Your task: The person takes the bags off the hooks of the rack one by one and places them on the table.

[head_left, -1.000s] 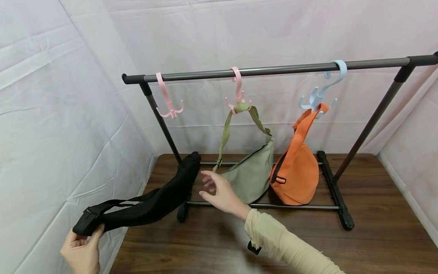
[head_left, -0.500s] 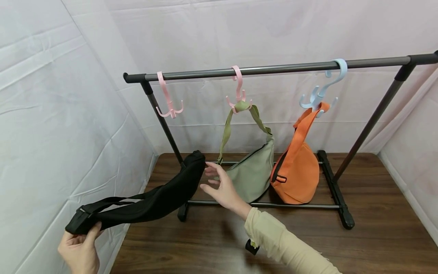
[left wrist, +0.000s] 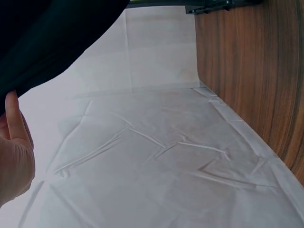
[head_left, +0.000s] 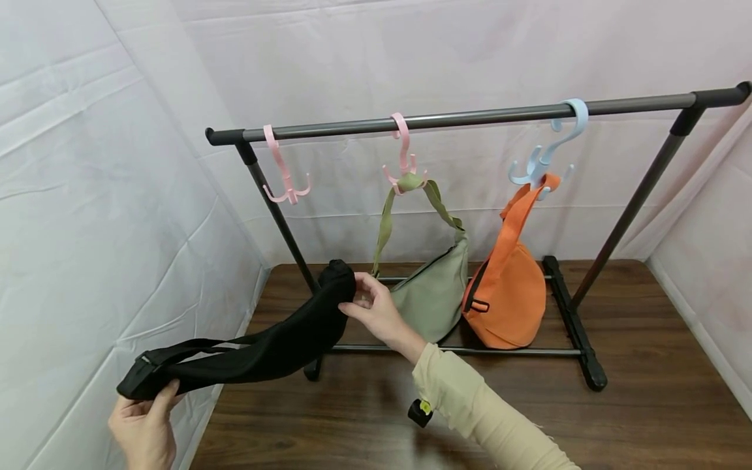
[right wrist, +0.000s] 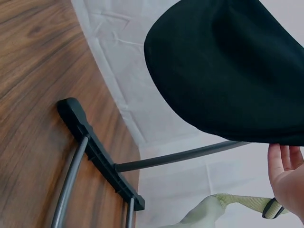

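A black sling bag with a loose strap is stretched out at the left in the head view. My left hand pinches its near end, thumb on top. My right hand pinches the bag's far end between thumb and fingers. In the right wrist view the black bag fills the top right, with the fingertips of my right hand at its edge. The left wrist view shows the dark bag over my left hand.
A black metal rack carries two pink hooks and a light-blue hook. The left pink hook bears nothing. A green bag hangs from the middle pink hook, an orange bag from the blue one. Below lies a wooden surface.
My right hand has moved up to the black bag's far end and now pinches it. The left hand keeps its hold, shifting only slightly.
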`<action>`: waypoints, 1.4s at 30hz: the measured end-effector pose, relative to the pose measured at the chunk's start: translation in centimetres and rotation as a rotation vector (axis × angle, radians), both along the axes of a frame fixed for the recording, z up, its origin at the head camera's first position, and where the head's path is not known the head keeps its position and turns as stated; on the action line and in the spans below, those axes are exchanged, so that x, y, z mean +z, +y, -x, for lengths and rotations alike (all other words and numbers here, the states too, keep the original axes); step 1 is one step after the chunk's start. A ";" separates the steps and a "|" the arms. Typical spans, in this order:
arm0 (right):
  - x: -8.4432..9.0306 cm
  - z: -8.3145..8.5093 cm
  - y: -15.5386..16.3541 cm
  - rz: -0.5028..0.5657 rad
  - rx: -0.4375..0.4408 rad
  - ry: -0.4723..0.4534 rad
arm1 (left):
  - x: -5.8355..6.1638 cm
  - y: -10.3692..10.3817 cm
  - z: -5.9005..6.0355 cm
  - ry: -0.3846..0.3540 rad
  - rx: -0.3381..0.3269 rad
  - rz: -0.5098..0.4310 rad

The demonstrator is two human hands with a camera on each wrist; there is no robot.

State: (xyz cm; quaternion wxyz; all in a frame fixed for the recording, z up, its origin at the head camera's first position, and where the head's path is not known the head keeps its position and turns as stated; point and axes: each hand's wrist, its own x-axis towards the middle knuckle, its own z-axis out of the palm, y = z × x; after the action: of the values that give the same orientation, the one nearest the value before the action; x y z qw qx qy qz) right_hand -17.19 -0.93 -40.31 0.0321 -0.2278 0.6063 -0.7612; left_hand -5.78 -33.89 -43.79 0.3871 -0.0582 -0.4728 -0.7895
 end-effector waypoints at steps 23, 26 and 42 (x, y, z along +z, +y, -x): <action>-4.7 -5.8 1.3 -0.081 -0.067 -0.195 | -15.8 -10.3 3.2 -0.502 -0.013 0.191; -6.5 -6.8 1.1 -0.045 -0.061 -0.236 | -15.3 -10.2 2.9 -0.576 0.013 0.214; -10.3 -11.1 -0.7 0.104 -0.108 -0.628 | -14.6 -10.1 2.8 -0.832 0.058 0.238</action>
State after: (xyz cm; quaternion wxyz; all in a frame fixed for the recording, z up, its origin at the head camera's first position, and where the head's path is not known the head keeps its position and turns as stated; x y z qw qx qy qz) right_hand -6.08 -1.67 -50.58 0.1655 0.0495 0.5383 -0.8248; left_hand -8.57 -43.95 -58.43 0.1762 0.2340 -0.6775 -0.6747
